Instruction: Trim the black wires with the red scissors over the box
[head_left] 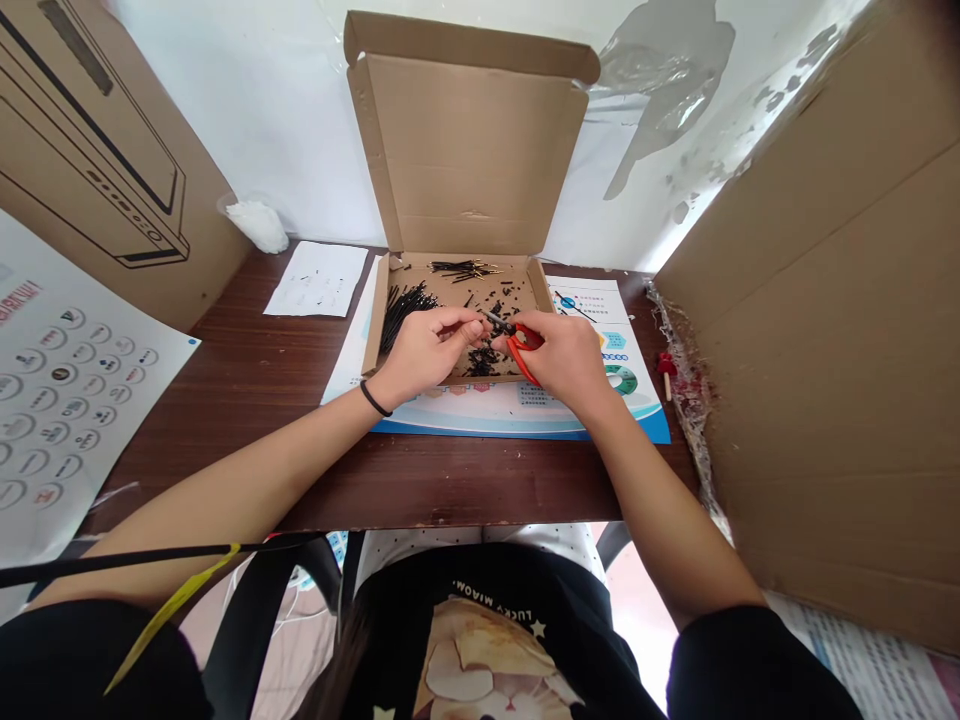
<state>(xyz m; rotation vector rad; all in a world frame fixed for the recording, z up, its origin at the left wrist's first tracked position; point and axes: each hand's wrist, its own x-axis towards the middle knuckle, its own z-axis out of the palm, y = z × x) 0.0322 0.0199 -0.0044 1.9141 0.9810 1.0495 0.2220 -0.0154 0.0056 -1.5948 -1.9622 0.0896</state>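
Observation:
My right hand (568, 355) is closed around red-handled pliers (522, 362), whose dark jaws point left toward my other hand. The thumb and forefinger of my left hand (424, 352) pinch together beside the jaw tips; the small piece between them is too small to make out. Both hands are over a shallow open cardboard box (370, 335). Inside it, a bundle of black wires (403, 308) lies at the left, partly behind my left hand. A smaller group of black wires with bright ends (463, 268) lies at the back. Short black scraps (482, 362) are scattered beneath the pliers.
The box lid (472, 150) leans upright against the wall. Under the box is a printed sheet (480, 415); a white paper (319, 280) with dark bits lies left. Large cardboard boxes (825, 330) flank the desk. A small red object (666, 365) sits at the right edge.

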